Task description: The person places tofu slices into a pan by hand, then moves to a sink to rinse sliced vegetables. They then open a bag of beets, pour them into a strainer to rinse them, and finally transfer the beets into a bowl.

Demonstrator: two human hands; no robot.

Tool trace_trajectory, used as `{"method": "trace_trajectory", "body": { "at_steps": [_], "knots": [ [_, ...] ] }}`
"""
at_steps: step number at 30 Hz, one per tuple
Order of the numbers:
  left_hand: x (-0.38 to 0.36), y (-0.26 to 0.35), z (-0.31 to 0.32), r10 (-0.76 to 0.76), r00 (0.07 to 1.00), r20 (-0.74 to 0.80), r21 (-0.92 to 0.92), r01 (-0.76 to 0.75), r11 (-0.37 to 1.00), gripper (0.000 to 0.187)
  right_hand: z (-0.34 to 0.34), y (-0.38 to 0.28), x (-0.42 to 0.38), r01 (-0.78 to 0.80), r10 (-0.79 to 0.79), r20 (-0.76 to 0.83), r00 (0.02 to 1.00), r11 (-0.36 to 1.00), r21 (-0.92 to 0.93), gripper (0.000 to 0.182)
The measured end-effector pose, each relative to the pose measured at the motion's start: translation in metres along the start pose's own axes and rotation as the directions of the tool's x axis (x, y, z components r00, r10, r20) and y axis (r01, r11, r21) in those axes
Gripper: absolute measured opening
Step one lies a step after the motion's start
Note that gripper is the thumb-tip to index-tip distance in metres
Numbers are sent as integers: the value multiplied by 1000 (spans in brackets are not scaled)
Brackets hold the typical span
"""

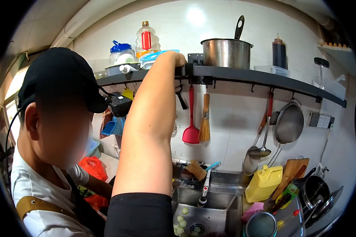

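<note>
A bare arm in a black sleeve, which I take to be my left, rises through the middle of the view to the dark wall shelf (233, 72). My left hand (177, 59) is bent over at the shelf edge, beside a blue-lidded container (149, 57) and left of a steel pot (226, 53). Its fingers are hidden, so whether it holds anything does not show. Below that hand hang a red spatula (191, 134) and a straw brush (204, 126). My right hand is out of view.
On the left stands a co-worker in a white shirt (35, 173) and black cap, close to my arm. A steel sink (215, 215) holds several pale green round pieces. Right of it are a yellow jug (264, 183), cutting boards (290, 175) and a dark pan (316, 189). Strainers (289, 122) hang above.
</note>
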State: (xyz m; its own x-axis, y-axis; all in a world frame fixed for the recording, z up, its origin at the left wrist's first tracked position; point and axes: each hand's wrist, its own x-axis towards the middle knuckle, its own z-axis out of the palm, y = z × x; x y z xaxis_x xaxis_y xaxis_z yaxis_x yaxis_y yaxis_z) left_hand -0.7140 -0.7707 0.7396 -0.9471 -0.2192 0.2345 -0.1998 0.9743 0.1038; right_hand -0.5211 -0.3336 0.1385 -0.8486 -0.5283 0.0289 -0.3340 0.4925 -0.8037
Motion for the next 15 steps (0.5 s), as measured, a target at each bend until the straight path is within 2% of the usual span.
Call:
{"method": "trace_trajectory", "body": {
  "at_steps": [5,6,7,15],
  "knots": [
    [-25,12,-3,-219,972,83,-178,231,957,39,0,-4,8,2,-2,7,1000,1000,5,22],
    [3,1,1,-213,974,76,-176,223,959,39,1,-5,9,5,-5,7,1000,1000,5,22],
    [52,-22,11,-113,983,142,-200,140,970,39,1,-5,10,5,-5,5,1000,1000,7,22],
    [50,-8,8,-82,996,30,-22,82,996,36,-1,-9,22,-6,6,4,1000,1000,21,20]
  ]
}}
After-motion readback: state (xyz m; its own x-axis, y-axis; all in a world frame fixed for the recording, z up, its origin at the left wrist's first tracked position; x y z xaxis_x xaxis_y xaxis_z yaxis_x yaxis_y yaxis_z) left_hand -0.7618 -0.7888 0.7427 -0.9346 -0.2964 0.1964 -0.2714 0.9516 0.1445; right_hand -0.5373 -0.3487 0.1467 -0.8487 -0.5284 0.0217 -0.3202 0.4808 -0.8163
